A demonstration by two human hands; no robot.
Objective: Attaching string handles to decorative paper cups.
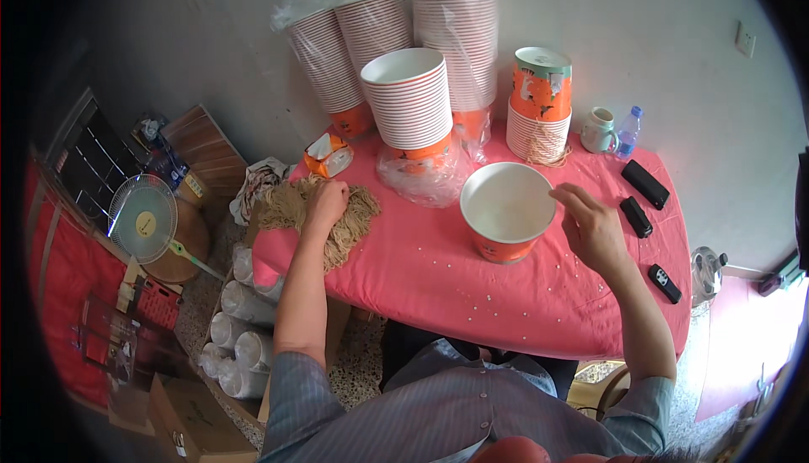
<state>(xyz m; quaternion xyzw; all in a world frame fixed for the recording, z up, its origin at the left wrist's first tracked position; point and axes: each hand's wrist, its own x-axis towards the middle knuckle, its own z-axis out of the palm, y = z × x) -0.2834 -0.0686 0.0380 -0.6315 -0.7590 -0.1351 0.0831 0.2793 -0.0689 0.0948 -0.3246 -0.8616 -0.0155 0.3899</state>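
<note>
My left hand [327,203] is sunk into a loose pile of tan cord [358,214] at the left end of the table, its fingers closed among the strands. A single wide paper bucket [497,249], orange outside and white inside, stands upright in front of me. At the right side of its rim is my right hand [594,229], fingertips bent together against the edge. Whether a piece of cord is between those fingers is too small to make out. The inside of the bucket looks bare.
Behind stand a nested bucket stack [409,109] and taller plastic-wrapped stacks [455,42]. Cord hangs around another stack [539,136] at right. A mug [598,132], a bottle [629,133] and black objects [645,183] line the right side. Small white bits dot the pink tablecloth [404,261].
</note>
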